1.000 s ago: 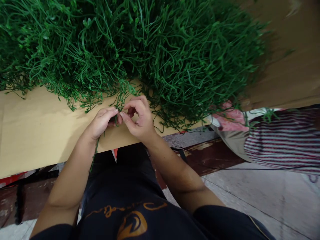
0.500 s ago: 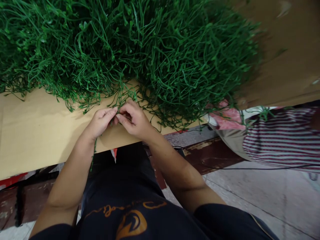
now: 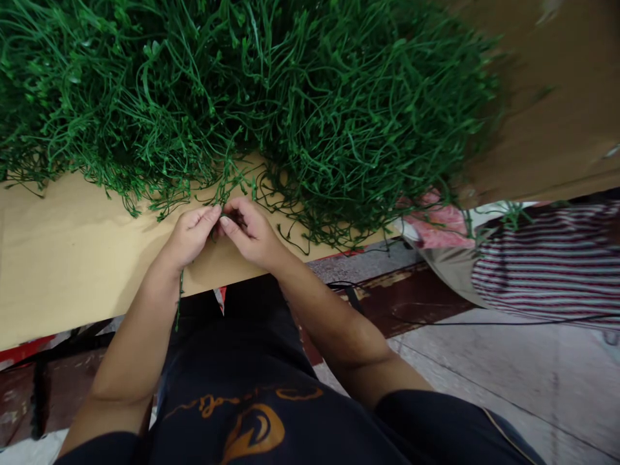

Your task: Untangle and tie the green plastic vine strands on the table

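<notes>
A big heap of green plastic plant stems (image 3: 290, 97) covers the far side of the cardboard-topped table (image 3: 72, 252). At the heap's near edge, my left hand (image 3: 194, 232) pinches a green stem (image 3: 179, 300), whose tail dangles below the wrist past the table edge. My right hand (image 3: 247, 229) is right beside it, thumb and fingers closed on the same stem work at the fingertips. Thin green strands run from between the hands up toward the heap. The exact join between the fingertips is hidden.
On the right is a person in a striped garment (image 3: 547, 271), beside a pink cloth or bag (image 3: 438, 223). Brown cardboard (image 3: 552, 129) lies at the upper right. A dark cable (image 3: 465, 323) crosses over the tiled floor (image 3: 484, 381).
Both hands have shifted slightly left in view, still together. The right hand's fingers have curled a little differently near the left fingertips. The dangling stem stays in place.
</notes>
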`<state>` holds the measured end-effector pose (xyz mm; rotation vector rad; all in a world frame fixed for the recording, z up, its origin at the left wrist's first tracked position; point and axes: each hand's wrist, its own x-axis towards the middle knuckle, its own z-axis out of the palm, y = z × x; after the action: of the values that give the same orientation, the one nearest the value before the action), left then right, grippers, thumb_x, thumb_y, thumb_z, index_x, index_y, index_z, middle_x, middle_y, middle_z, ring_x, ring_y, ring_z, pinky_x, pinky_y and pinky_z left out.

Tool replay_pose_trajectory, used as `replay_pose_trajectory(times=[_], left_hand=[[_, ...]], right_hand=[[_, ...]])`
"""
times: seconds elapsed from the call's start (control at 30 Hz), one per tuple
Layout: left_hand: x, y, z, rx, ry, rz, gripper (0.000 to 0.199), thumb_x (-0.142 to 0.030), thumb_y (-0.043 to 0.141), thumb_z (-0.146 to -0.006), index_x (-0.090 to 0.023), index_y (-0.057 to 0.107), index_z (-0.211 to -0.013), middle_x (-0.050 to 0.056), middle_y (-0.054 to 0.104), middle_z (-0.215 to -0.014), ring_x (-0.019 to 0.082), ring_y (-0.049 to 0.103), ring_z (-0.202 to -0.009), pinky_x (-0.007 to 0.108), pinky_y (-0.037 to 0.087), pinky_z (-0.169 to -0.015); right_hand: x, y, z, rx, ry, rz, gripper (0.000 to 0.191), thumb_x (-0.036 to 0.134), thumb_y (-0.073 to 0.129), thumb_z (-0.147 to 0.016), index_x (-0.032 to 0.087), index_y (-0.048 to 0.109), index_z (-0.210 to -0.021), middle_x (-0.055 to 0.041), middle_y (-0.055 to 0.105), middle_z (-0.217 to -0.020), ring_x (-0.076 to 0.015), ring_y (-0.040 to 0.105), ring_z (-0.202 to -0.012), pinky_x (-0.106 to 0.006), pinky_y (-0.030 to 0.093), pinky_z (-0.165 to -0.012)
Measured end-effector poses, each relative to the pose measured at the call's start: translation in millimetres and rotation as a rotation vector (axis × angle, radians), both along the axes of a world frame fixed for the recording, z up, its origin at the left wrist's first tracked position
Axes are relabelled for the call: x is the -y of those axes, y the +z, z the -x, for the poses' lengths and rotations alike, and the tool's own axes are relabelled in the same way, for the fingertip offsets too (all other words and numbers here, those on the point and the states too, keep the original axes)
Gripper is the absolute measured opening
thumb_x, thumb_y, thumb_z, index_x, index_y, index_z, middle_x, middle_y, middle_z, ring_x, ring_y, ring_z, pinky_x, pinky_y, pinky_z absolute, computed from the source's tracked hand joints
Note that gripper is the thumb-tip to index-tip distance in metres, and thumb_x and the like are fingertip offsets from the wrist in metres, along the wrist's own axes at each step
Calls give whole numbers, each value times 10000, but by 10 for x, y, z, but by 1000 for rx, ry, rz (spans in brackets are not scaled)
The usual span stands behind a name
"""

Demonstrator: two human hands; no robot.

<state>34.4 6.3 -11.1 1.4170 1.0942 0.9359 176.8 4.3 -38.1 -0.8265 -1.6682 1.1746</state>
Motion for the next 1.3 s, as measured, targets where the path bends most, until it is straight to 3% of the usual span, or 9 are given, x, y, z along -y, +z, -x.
replay_pose_trajectory(times=[0.13,0.3,0.47,0.67,0.87,1.07,1.3], left_hand=[[-7,13,-7,-70,57,-17,451,-526,500,-806,-156,498,-549,-18,462,-532,81,402,-516,238,311,-509],[-38,26,-17,-58,95,-5,422,-518,538,-780,-169,451,-560,-55,322,-511,70,305,-489,229,254,-472],[-74,-49,-20,-68,114,-44,351,-441,551,-780,-159,491,-578,-43,389,-544,79,348,-543,223,300,-524],[-83,-9,-32,-17,299,-35,316,-298,541,-800,-171,438,-531,-46,372,-516,75,330,-505,218,292,-500],[-72,79,5,1,119,164,336,-442,571,-775,-179,466,-596,-53,399,-484,69,337,-439,216,254,-431],[-72,43,1,14,48,68,315,-450,653,-704,-159,533,-703,-38,452,-628,80,418,-602,208,343,-559],[-74,15,-29,-129,120,2,388,-409,570,-778,-176,378,-535,-57,286,-536,72,267,-519,231,243,-492]], right_hand=[[-1,55,-15,125,-41,-47,160,328,432,-883,177,441,-832,-17,543,-734,-121,532,-681,-277,415,-657],[2,86,-2,300,-86,-137,210,341,396,-899,178,454,-779,3,470,-657,-106,442,-612,-251,349,-598],[-7,81,14,320,-104,-226,245,322,358,-918,175,468,-756,2,459,-665,-95,424,-605,-230,337,-599],[87,76,101,421,-57,-389,241,272,379,-897,184,425,-677,13,418,-593,-93,350,-534,-232,267,-531],[44,78,43,294,-68,-283,208,258,344,-921,176,469,-776,-24,545,-715,-111,496,-645,-233,385,-620],[19,80,-17,293,-141,-325,194,234,417,-896,175,467,-718,-1,490,-656,-101,443,-621,-229,358,-599],[-1,73,-13,241,-191,-164,355,365,403,-904,173,407,-606,25,386,-553,-85,376,-549,-247,300,-561]])
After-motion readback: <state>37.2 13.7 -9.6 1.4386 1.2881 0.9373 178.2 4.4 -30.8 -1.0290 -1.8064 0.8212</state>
